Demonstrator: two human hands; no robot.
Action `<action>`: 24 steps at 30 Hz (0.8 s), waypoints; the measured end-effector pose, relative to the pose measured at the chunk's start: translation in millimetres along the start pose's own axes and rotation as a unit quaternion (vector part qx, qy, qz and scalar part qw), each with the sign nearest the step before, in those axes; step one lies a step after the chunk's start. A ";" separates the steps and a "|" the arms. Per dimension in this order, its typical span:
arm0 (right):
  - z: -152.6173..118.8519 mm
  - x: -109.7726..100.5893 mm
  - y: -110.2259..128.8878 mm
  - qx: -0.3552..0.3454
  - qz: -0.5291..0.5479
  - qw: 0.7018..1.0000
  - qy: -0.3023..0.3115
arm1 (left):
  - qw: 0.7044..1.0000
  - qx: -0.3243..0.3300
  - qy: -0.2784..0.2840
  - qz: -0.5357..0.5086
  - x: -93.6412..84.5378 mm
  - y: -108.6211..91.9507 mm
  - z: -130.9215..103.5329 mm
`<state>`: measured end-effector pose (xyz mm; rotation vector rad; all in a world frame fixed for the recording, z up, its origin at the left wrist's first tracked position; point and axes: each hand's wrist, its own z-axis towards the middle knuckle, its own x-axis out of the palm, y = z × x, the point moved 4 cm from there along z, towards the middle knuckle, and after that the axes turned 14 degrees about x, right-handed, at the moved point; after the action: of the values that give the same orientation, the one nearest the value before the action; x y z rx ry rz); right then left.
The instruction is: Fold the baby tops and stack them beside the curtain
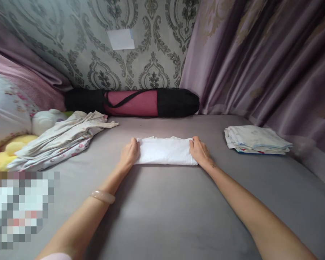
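A white cloth garment [165, 151], folded into a wide flat rectangle, lies on the grey bed sheet [162, 209] in front of me. My left hand [130, 151] grips its left end, fingers curled at the upper corner. At the opposite end my right hand [199, 150] is closed on the upper right corner. Part of the fingertips is hidden behind the fabric. A little uneven edge shows along the far side of the fold. What sort of garment it is cannot be made out.
A stack of folded clothes [257, 140] sits to the right. On the left, loose clothes [62, 135] lie beside plush toys [47, 121] and a floral pillow [8, 112]. A black and red roll bag [132, 103] rests against the patterned wall. Purple curtains [246, 54] hang at right.
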<state>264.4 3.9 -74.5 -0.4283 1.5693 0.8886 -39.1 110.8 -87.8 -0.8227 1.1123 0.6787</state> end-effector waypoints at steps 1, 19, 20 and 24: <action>-0.5 0.0 0.8 -0.005 -0.009 1.000 -0.004 | 1.000 0.005 0.005 0.013 0.0 -1.3 -0.7; 0.6 -15.4 6.2 -0.028 0.036 0.998 -0.043 | 0.995 0.060 -0.068 0.049 -20.6 -28.9 -3.8; -9.5 -14.6 17.7 -0.083 0.034 0.995 -0.048 | 0.991 0.114 -0.062 0.041 -17.6 -42.3 -6.1; -53.6 9.1 70.6 -0.283 0.000 0.958 0.043 | 0.980 0.201 0.006 0.000 7.0 -88.7 -10.5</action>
<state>176.4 11.1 -63.0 -0.8806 1.3737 1.3359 30.1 54.9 -76.7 -0.4810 1.2087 0.4278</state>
